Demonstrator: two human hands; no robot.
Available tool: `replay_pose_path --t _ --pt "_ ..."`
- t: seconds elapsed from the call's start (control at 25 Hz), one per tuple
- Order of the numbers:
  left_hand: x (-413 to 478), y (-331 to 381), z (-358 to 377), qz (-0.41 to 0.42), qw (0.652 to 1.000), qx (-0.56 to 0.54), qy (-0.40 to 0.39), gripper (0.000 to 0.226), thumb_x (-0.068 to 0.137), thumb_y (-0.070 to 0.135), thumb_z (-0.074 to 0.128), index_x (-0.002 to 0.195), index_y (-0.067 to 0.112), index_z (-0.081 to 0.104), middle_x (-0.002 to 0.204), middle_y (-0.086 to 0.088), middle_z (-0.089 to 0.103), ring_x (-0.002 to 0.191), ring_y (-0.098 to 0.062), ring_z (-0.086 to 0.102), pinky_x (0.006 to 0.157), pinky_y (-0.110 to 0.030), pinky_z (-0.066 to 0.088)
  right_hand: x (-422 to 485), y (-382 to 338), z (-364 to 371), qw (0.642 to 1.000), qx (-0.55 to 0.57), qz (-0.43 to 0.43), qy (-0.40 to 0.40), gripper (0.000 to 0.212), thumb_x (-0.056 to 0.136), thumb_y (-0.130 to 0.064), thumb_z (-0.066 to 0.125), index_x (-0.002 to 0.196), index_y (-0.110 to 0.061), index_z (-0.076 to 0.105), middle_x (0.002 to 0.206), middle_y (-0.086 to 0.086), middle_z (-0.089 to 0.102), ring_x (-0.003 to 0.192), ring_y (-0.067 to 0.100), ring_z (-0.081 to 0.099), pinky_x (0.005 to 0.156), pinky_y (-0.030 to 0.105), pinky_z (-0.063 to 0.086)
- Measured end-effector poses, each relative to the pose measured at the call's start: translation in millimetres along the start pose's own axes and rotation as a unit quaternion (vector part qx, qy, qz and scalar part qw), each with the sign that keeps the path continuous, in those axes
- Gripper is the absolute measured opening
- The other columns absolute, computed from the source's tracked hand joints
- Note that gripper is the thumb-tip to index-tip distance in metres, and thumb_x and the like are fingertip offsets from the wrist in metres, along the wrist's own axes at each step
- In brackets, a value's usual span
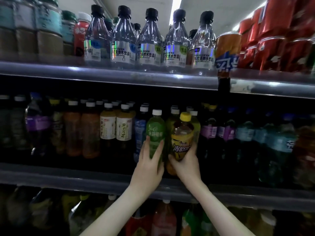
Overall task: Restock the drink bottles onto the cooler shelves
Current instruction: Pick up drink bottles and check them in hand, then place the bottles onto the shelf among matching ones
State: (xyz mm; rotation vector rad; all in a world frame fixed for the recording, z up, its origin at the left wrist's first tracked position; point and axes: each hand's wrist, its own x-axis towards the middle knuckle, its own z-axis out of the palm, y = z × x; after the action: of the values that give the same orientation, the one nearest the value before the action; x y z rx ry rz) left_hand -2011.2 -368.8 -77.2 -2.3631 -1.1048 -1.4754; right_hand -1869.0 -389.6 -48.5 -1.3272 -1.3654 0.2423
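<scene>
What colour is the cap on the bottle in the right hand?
Yellow cap, on the bottle the right hand holds; head view.

Strip light (174, 9) glows overhead; red cans (272, 48) stacked upper right.
</scene>
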Motion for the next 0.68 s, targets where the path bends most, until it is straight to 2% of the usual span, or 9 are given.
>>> replay_pose_path --t 0.04,0.16,0.24,0.32,0.4,0.48,0.56,0.68 --pt "-2 3 -3 0.014 1.000 0.003 -0.009 0.080 0.087 0.018 0.064 0.150 0.030 0.015 0.155 -0.020 0.012 0.141 -0.036 0.017 0.105 -0.051 0.038 -4 -1 -5 0.999 0.022 -0.010 0.021 0.087 0.080 -0.023 0.075 0.145 -0.024 0.017 0.130 -0.001 0.053 0.118 0.017 0.054 0.093 0.029 0.046" --pt "-9 20 -11 0.055 0.998 -0.008 -0.039 0.086 0.088 0.024 0.062 0.151 0.032 0.004 0.155 -0.016 0.017 0.143 -0.027 0.014 0.106 -0.056 0.035 -12 -13 -18 0.996 0.049 -0.055 0.059 0.083 0.078 -0.022 0.078 0.139 -0.009 0.024 0.110 -0.009 0.054 0.095 -0.003 0.055 0.076 0.011 0.042" --pt "-16 28 -19 0.098 0.994 -0.025 -0.036 0.087 0.088 0.026 0.057 0.151 0.029 -0.003 0.154 -0.018 0.018 0.142 -0.031 0.019 0.104 -0.060 0.035 -20 -29 -20 0.994 0.073 -0.069 0.035 0.077 0.077 -0.021 0.078 0.134 -0.008 0.028 0.105 -0.009 0.057 0.086 -0.007 0.057 0.071 0.007 0.042" --pt "-26 27 -31 0.120 0.991 -0.052 -0.035 0.088 0.088 0.023 0.057 0.151 0.029 -0.006 0.153 -0.022 0.019 0.142 -0.035 0.022 0.107 -0.056 0.035 -35 -42 -15 0.991 0.099 -0.087 -0.034 0.073 0.078 -0.019 0.078 0.130 -0.014 0.027 0.109 -0.003 0.063 0.093 -0.002 0.063 0.074 0.011 0.048" --pt "-42 25 -54 0.060 0.989 -0.122 -0.063 0.103 0.085 0.016 0.066 0.146 0.043 -0.013 0.154 -0.015 0.022 0.141 -0.028 0.028 0.110 -0.036 0.035 -61 -46 -4 0.985 0.106 -0.062 -0.121 0.083 0.079 -0.018 0.077 0.138 -0.019 0.017 0.118 -0.005 0.062 0.103 0.002 0.064 0.081 0.019 0.053" --pt "-70 17 -82 -0.046 0.975 -0.163 -0.143 0.117 0.083 0.016 0.070 0.132 0.062 -0.025 0.150 0.003 0.031 0.130 -0.015 0.044 0.100 -0.015 0.039 -98 -47 12 0.976 0.091 -0.037 -0.196 0.105 0.081 -0.016 0.074 0.145 -0.032 -0.007 0.125 -0.012 0.056 0.111 -0.001 0.059 0.089 0.021 0.051" --pt "-114 -1 -108 -0.116 0.959 -0.146 -0.212 0.117 0.083 0.023 0.068 0.122 0.068 -0.031 0.143 0.010 0.042 0.117 -0.013 0.055 0.093 -0.020 0.045 -142 -47 40 0.964 0.089 -0.013 -0.252 0.118 0.084 -0.013 0.071 0.141 -0.043 -0.027 0.130 -0.021 0.048 0.115 -0.007 0.054 0.093 0.013 0.045" --pt "-179 -27 -141 -0.174 0.935 -0.140 -0.274 0.112 0.080 0.025 0.064 0.126 0.065 -0.030 0.134 0.007 0.054 0.111 -0.018 0.058 0.089 -0.026 0.046 -212 -45 85 0.955 0.122 0.041 -0.268 0.120 0.085 -0.008 0.068 0.136 -0.048 -0.033 0.134 -0.028 0.041 0.118 -0.008 0.051 0.098 0.010 0.040"
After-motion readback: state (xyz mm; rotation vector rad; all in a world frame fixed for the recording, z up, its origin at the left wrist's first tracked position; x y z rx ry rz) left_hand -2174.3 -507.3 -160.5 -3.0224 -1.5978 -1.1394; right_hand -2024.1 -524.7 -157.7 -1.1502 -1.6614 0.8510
